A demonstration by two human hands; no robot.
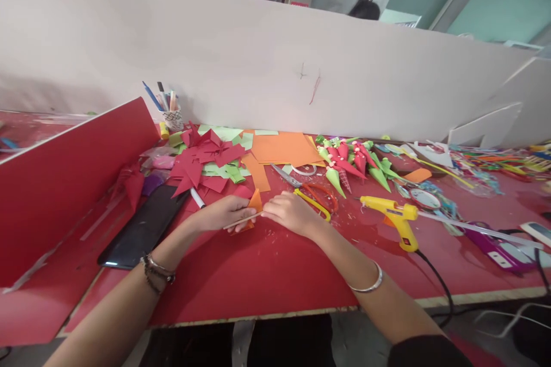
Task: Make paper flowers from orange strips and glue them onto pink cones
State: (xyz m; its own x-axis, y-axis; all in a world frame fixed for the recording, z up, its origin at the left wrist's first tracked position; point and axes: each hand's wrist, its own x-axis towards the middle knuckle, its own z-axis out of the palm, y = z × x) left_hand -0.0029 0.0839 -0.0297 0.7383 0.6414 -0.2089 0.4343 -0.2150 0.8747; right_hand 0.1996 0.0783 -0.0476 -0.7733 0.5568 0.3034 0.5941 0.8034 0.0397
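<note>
At the near middle of the red tabletop (pixel 241 281), working a small folded orange paper piece (pixel 255 200) together with a thin wooden stick (pixel 243 220), both raised just above the surface. Looks like a rolling or shaping step, judging by how close to the paper the stick lies. Seems to call next for a steady pinch on the paper and a small, controlled turn of the stick, without crushing the fold. Gripping with the left hand (pixel 224 212), nearly closed, thumb and fingers on the orange paper and against the left stretch of the stick. Apparently pinching the stick's right end with the right hand (pixel 288 212), fingers curled well inward; cannot tell whether also touching the paper, given the partly hidden fingertips. Just beyond, on the right, scissors (pixel 300 186) with orange and yellow handles. Farther right, a yellow glue gun (pixel 390 212) lying on its side. On the far side, flat orange paper sheets (pixel 284 149), with small red and green paper cones (pixel 350 167) clustered to their right. To the left, loosely heaped red paper pieces (pixel 202 155), and nearer, a black smartphone (pixel 142 232) lying flat beside the left forearm.
</note>
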